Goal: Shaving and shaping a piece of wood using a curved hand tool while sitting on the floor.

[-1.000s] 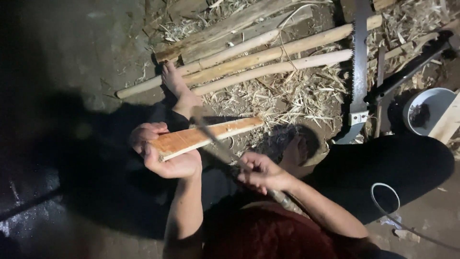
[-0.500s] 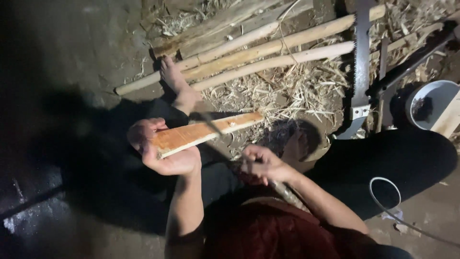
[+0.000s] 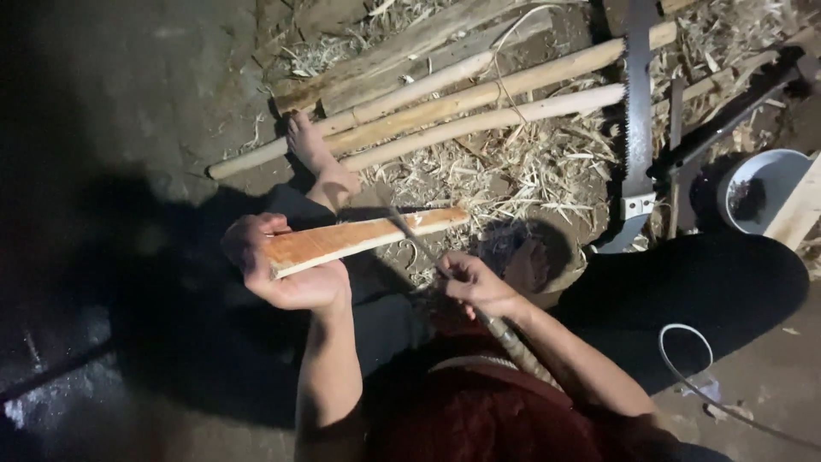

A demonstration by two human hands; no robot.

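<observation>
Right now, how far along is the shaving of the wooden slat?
Already done, it seems: the wooden slat shows a fresh orange face, and shavings litter the ground. In hand: the left hand grips the slat's near end while the right hand sets a blade against its far part. Left: the pale tip looks unworked; round poles lie untouched.

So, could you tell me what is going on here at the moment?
A person sitting on the ground holds a flat reddish wooden slat in the left hand and sets a long thin blade across its top edge with the right hand. One bare foot rests by peeled poles lying on straw. A saw and a bowl lie nearby.
</observation>
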